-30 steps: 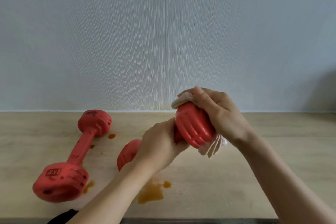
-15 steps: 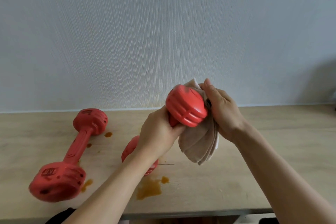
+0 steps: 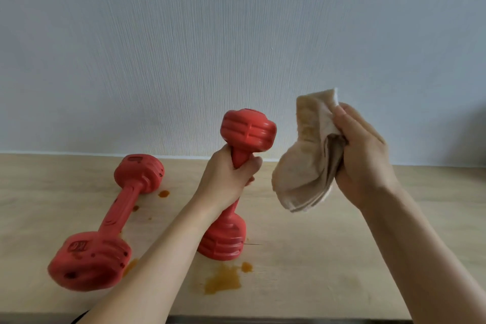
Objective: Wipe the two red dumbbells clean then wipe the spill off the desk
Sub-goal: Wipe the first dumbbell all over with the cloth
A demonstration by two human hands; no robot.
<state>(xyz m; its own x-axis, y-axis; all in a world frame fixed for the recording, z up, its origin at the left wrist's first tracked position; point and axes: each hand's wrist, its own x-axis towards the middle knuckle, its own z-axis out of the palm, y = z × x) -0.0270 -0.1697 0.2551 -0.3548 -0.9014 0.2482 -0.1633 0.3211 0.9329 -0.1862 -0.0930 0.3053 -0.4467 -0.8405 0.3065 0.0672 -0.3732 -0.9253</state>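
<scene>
Gripping the handle of a red dumbbell (image 3: pixel 238 192), the left hand (image 3: pixel 227 179) is closed tight around it just under the top head. That dumbbell is nearly upright, slightly tilted; its lower head looks set on the desk (image 3: pixel 315 258), contact not clear. Right hand (image 3: pixel 361 155) is closed on a folded beige cloth (image 3: pixel 305 160), fingers pinching its right edge, the rest hanging down and left. Cloth has yellowish stains near the top. Cloth sits just beside the top head of the held dumbbell, apart, not touching. Second red dumbbell (image 3: pixel 105 221) lies flat on the desk to the left, well apart from both hands, one head near the wall (image 3: pixel 236 34), the other toward the front edge. Orange-brown spill (image 3: pixel 223 280) on the desk just in front of the upright dumbbell's base. Smaller orange spots near the lying dumbbell's two heads and beside its handle.
</scene>
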